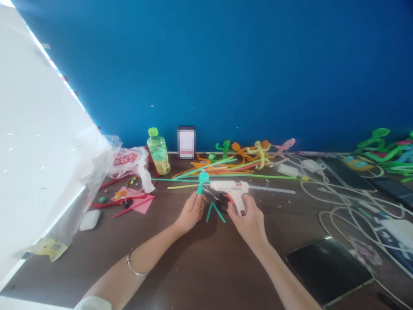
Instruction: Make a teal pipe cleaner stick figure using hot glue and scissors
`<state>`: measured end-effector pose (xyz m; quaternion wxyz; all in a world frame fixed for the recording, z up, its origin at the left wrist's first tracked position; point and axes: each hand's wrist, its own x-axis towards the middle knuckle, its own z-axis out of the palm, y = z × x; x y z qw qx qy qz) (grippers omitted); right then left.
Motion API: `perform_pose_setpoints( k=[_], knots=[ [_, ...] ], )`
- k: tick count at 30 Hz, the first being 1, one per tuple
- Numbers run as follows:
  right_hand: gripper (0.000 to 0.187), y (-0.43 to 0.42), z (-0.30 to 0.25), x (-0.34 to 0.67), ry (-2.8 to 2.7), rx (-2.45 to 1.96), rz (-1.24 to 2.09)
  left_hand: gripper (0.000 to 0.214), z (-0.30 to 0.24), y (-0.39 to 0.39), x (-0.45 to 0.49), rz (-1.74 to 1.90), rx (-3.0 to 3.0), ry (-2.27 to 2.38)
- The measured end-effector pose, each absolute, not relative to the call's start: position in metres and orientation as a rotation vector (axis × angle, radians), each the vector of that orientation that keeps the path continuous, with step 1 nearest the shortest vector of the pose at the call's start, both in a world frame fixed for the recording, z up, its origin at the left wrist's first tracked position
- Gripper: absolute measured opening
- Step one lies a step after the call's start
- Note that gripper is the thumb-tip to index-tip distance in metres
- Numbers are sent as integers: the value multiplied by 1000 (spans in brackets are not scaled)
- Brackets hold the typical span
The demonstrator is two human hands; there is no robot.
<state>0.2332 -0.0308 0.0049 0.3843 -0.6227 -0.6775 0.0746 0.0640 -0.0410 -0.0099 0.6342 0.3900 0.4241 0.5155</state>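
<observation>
Two hands (pixel 191 212) (pixel 247 224), one glue-gun (pixel 229 189), one pipe-cleaner figure (pixel 203 181)

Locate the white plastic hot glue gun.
In the head view, the white plastic hot glue gun sits at lower centre in the person's right hand, just right of the teal pipe-cleaner figure held in the left hand.

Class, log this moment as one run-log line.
left hand holds teal pipe-cleaner figure | right hand holds white glue gun | nearby: scissors
</observation>
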Motion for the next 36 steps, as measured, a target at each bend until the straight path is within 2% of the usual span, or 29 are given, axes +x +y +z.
perform_pose_setpoints(
  k=[9,16,20,29,31,36],
  knots=[
    [27,-28,-2,238,-1788,-1485,-92,38,-9,-40,63,1162,872,922],
    [46,-17,12,258,-1524,-1686,72,36,-9,-39,60,1197,887,933],
    [46,-12,14,268,-1447,-1756,208,35,-9,-39,60,1212,902,929],
    [55,4,13,307,-1553,-2191,114,35,-12,-37,58,1280,958,933],
    [50,4,13,311,-1519,-2158,153,36,-12,-36,58,1314,983,941],
    [37,-8,20,288,-1517,-1726,390,35,-12,-36,59,1338,964,928]
  ],
)
